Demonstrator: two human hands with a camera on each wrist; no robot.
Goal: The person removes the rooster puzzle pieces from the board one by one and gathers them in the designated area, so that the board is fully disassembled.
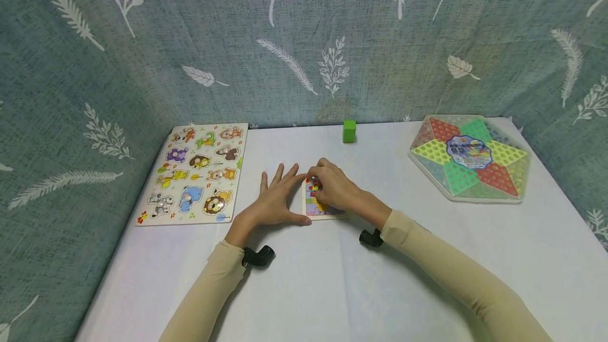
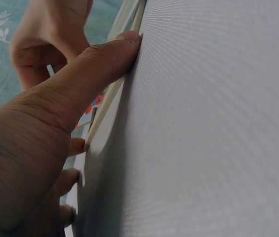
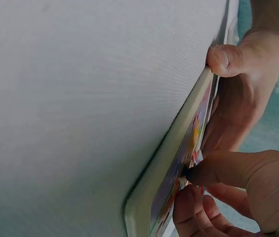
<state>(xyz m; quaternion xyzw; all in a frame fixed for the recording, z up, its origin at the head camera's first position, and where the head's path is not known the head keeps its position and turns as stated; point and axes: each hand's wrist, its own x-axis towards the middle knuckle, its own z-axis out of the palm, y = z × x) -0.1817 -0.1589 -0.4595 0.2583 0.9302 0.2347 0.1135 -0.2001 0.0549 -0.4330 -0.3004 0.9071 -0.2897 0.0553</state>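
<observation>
The right hand [image 3: 238, 185] pinches a small piece [image 3: 181, 181] at the pale-rimmed puzzle board [image 3: 164, 158], while the left hand [image 3: 245, 89] rests its thumb at the board's far corner.

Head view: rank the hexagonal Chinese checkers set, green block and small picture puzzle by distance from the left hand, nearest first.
1. Small picture puzzle: touching the left hand, on its right.
2. Green block: farther back, right of that hand.
3. Hexagonal Chinese checkers set: well off to the right, past the block.
</observation>
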